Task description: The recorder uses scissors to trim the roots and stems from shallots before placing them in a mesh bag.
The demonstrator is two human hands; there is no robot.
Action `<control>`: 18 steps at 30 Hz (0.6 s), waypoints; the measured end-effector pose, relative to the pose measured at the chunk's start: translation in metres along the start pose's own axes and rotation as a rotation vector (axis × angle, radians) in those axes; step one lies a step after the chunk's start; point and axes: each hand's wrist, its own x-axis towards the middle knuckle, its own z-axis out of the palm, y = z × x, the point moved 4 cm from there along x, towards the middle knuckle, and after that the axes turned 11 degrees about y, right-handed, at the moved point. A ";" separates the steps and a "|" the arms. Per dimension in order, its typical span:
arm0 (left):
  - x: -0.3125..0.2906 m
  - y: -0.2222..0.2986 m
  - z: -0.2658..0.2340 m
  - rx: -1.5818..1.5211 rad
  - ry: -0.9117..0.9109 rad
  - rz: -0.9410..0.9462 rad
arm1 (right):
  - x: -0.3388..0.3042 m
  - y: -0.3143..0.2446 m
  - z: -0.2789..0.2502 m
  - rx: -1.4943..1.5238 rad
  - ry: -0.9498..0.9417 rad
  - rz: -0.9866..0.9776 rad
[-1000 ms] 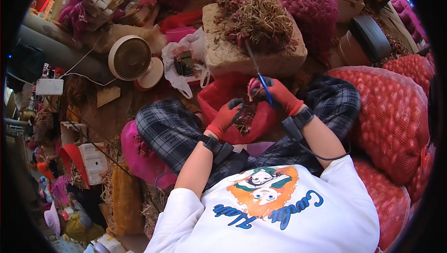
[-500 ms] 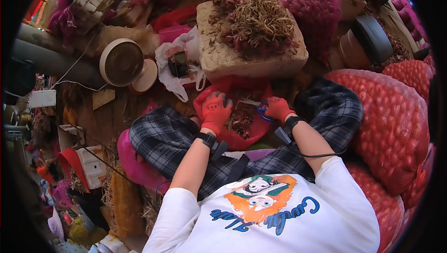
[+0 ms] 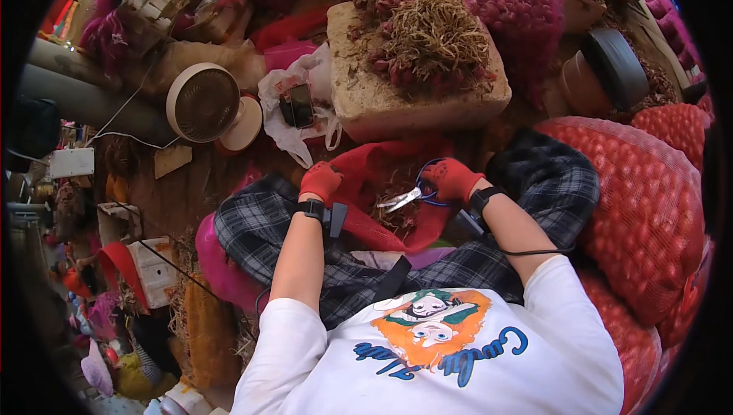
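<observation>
Head view: trimming looked partly done. Cut roots (image 3: 439,33) lay heaped on the pale block (image 3: 366,98) ahead, and more shallots and scraps sat in the red basin (image 3: 366,167) on the lap. Right hand (image 3: 452,178), grip closed around scissors (image 3: 405,199) over the basin; left hand (image 3: 321,180) curled on its rim. Full red mesh sack (image 3: 641,201) to the right.

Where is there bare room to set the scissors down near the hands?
Little. The bare ledge of the pale block, beside its heap of roots, is free, as is the brown ground between the small fan and the plaid knee. The red cloth between the left hand and the right hand, which holds scissors, is littered.
</observation>
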 end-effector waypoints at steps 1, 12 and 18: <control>0.003 -0.007 0.000 -0.037 -0.040 -0.020 | 0.007 -0.009 0.003 -0.071 -0.163 -0.130; -0.009 -0.018 -0.008 -0.193 0.067 -0.074 | -0.032 0.087 0.050 -0.327 -0.570 -0.037; -0.015 -0.008 -0.069 -0.385 0.520 -0.145 | 0.002 0.085 -0.099 -0.574 -0.134 0.058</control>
